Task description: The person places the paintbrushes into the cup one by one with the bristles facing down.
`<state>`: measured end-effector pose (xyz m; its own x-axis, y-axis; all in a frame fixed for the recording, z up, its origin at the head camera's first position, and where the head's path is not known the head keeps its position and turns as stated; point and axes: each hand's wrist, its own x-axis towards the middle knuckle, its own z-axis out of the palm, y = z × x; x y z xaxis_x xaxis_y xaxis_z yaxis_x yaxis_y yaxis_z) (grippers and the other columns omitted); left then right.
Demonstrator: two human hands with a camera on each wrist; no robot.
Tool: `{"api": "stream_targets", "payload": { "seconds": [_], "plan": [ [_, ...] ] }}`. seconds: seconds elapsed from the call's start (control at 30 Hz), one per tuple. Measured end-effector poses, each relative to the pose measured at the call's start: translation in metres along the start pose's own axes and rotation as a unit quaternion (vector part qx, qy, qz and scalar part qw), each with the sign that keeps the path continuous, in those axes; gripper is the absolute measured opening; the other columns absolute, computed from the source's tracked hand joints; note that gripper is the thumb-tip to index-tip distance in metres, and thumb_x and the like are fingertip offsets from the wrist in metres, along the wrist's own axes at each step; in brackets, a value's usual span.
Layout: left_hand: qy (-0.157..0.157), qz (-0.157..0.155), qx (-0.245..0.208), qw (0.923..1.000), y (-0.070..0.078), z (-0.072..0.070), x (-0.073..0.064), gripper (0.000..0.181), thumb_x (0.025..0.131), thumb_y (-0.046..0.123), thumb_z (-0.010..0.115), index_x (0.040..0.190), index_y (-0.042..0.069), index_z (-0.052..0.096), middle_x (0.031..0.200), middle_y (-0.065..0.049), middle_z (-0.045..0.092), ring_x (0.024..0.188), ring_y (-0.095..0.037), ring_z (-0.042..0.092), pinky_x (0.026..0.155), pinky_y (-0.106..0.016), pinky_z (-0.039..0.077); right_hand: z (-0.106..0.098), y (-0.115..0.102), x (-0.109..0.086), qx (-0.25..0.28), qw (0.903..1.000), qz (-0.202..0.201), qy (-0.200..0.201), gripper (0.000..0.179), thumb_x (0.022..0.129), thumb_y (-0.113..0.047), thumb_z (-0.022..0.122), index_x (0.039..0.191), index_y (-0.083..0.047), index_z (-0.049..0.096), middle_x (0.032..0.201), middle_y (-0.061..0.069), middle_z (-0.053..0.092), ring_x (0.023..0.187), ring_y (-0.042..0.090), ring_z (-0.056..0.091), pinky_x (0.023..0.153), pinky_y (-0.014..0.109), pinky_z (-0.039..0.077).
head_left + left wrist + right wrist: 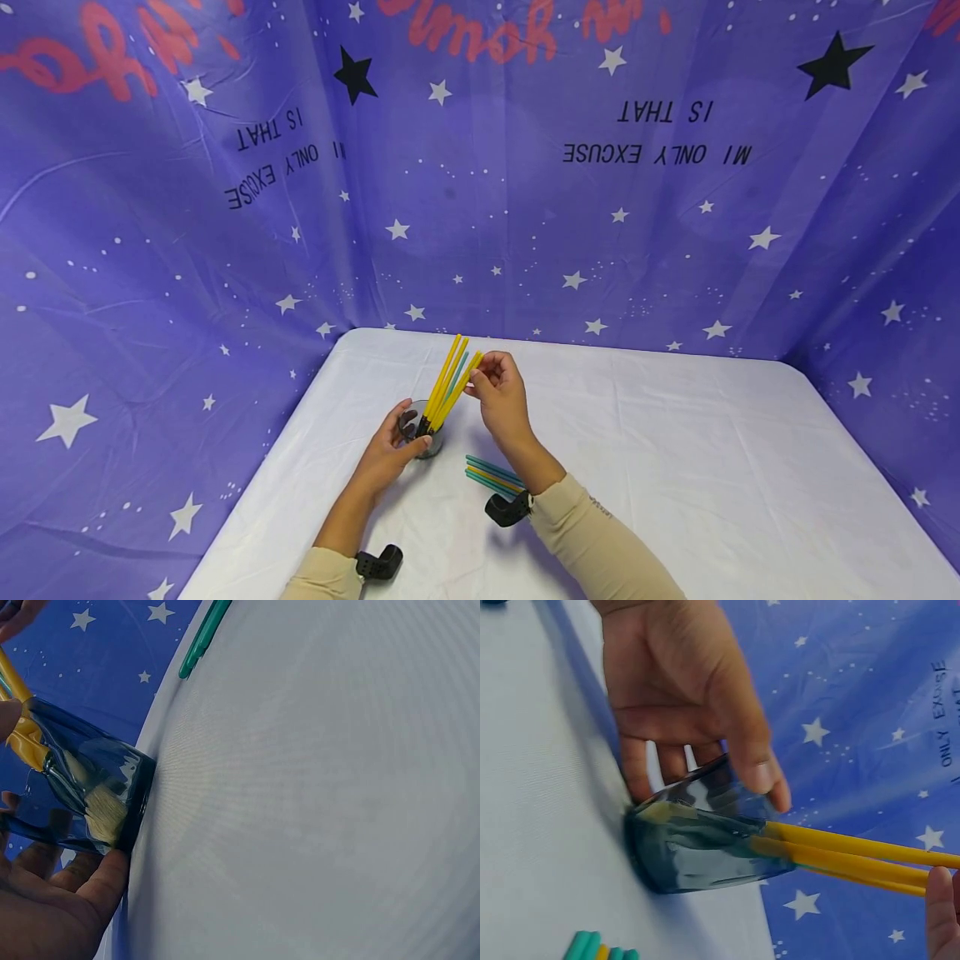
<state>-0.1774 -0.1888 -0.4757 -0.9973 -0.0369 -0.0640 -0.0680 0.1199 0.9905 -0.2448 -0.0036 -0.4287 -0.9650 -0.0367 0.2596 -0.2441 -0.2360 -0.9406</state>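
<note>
My left hand (388, 454) grips a dark, see-through glass (433, 447), thumb on one side and fingers round the other. Several paintbrushes stand in it, bristles down, with yellow handles (442, 379) and a teal handle (456, 377) leaning out over the rim. Pale bristles (105, 814) show through its wall in the left wrist view. My right hand (504, 404) pinches the upper end of a yellow-handled paintbrush (454, 395) whose lower end is in the glass. In the right wrist view, fingertips (941, 915) of that hand meet the yellow handles.
More teal handles (491, 482), with a yellow one among them, lie on the white table (675, 467) below my right wrist, partly hidden by the wrist camera (507, 508). A purple star-patterned curtain (510, 242) hangs behind and at both sides of the table.
</note>
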Motion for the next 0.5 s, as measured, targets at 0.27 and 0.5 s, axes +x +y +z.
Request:
{"api": "stream_targets", "payload": {
  "seconds": [0.27,0.5],
  "plan": [
    [0.001,0.009,-0.003,1.0000,-0.008,0.000,0.004,0.079,0.089,0.008,0.072,0.154,0.007,0.028,0.153,-0.026,0.036,0.140,-0.043,0.034,0.110,-0.055,0.031,-0.006,0.014,-0.002,-0.074,0.9965,0.017,-0.035,0.015,0.095,0.001,0.060,0.108,0.005,0.053,0.096,0.013,0.057,0.092,0.039,0.061,0.073,0.031,0.058],
    [0.005,0.005,0.004,1.0000,-0.028,-0.003,0.016,0.081,0.088,0.013,0.074,0.155,0.013,0.028,0.154,-0.022,0.037,0.140,-0.041,0.035,0.110,-0.054,0.031,-0.025,0.028,-0.005,-0.236,0.9604,0.042,-0.143,0.013,0.095,-0.004,0.064,0.105,0.003,0.061,0.092,0.005,0.063,0.078,0.017,0.060,0.068,0.032,0.054]
  ]
}}
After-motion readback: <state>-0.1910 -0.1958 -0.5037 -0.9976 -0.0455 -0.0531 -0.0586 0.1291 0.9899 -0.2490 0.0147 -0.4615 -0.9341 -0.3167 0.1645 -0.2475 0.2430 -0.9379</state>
